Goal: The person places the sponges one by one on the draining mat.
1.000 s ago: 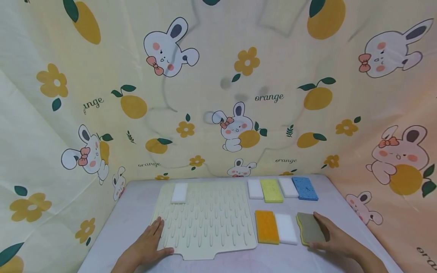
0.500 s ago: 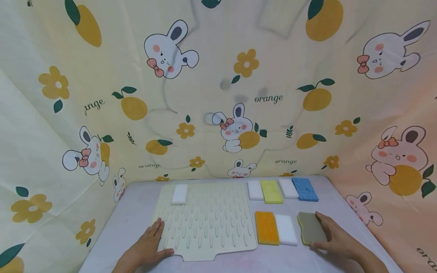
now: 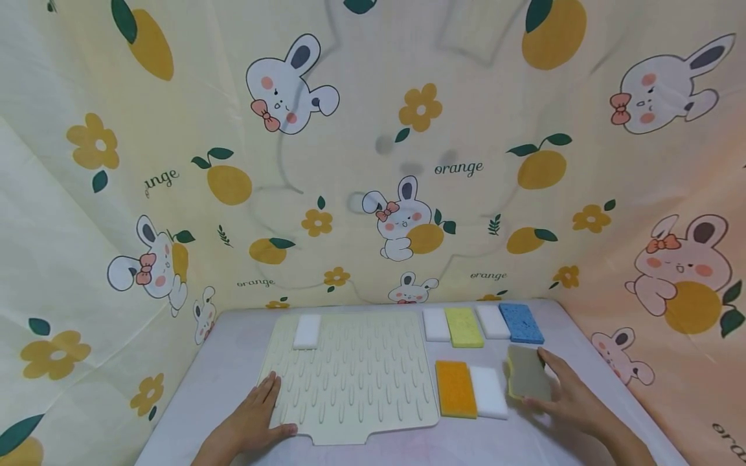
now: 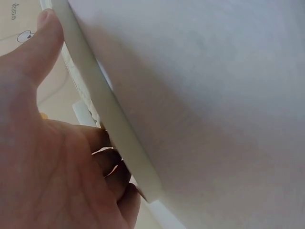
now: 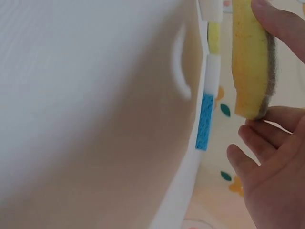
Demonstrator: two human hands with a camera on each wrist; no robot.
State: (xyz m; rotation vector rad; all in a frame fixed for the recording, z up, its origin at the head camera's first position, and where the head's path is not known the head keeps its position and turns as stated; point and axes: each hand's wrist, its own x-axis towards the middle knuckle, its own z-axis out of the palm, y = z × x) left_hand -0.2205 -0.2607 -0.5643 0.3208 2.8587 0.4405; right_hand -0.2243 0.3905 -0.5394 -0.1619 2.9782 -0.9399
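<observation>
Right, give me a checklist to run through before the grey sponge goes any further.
1. Right hand grip: ok, thumb and fingers pinch the grey sponge at its edges.
2. Sponge off the table: ok, the right wrist view shows a gap.
3. Left hand on the mat: ok, it touches the left edge.
4. Room on the mat: ok, only the far white sponge lies there.
5. Low path to the mat: not ok, the orange sponge and near white sponge lie between.
6. Grip firmness: cannot tell.
</observation>
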